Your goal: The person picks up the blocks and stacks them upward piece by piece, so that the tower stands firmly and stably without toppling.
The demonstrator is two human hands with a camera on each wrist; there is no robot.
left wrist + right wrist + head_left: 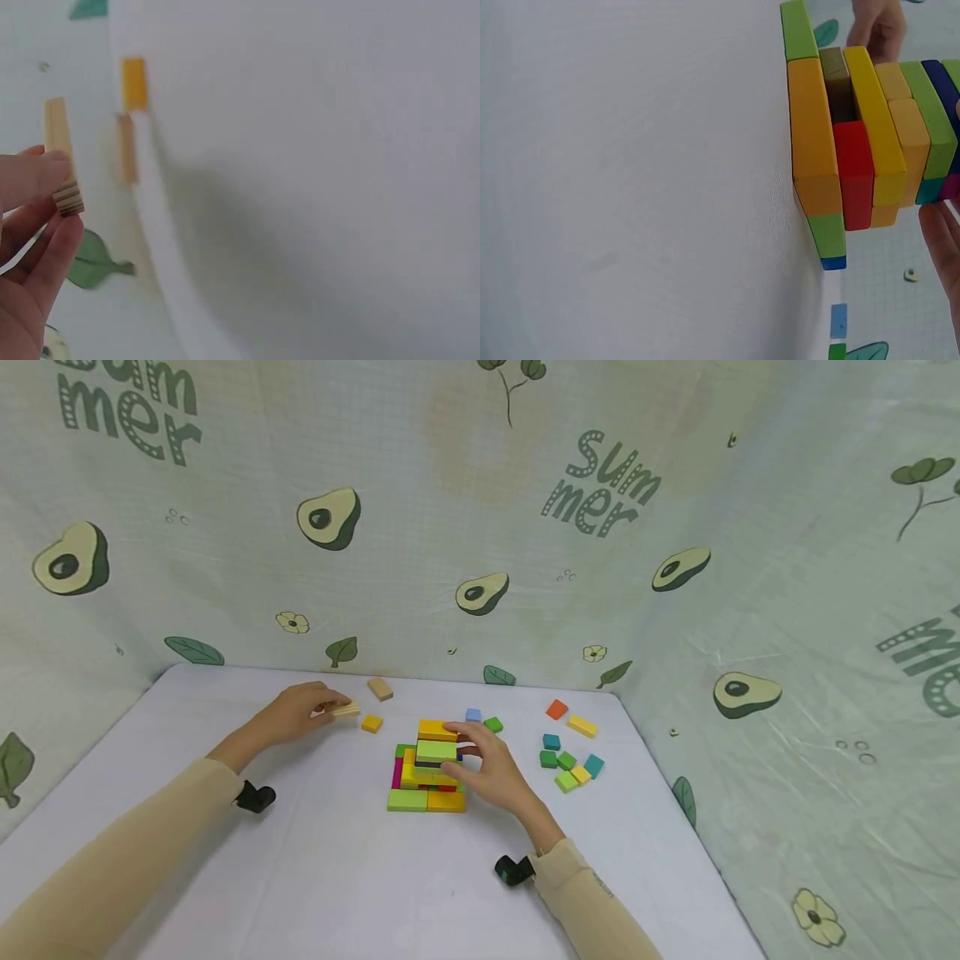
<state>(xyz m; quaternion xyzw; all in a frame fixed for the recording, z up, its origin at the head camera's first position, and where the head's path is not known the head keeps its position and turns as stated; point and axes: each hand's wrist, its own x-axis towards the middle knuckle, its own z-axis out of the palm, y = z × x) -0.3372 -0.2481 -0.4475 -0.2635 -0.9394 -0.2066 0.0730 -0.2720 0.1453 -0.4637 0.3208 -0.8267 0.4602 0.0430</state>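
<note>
In the head view my left hand (303,714) is at the far left of the table, pinching a plain wooden block (347,710) between thumb and fingers. The left wrist view shows dark stripes across the end of this wooden block (58,127). My right hand (487,764) is at the right side of a stacked tower of coloured blocks (436,752), its fingers spread and lightly bent against the upper layers. In the right wrist view its fingers (939,232) touch the side of the tower (855,142) near teal and magenta blocks. An orange block (435,730) lies at the tower's top.
A loose wooden block (380,688) and a yellow block (372,723) lie near the left hand. Behind the tower are a blue block (473,715) and a green block (493,725). Several coloured blocks (566,761) lie scattered to the right. A patterned cloth (405,568) hangs behind the table.
</note>
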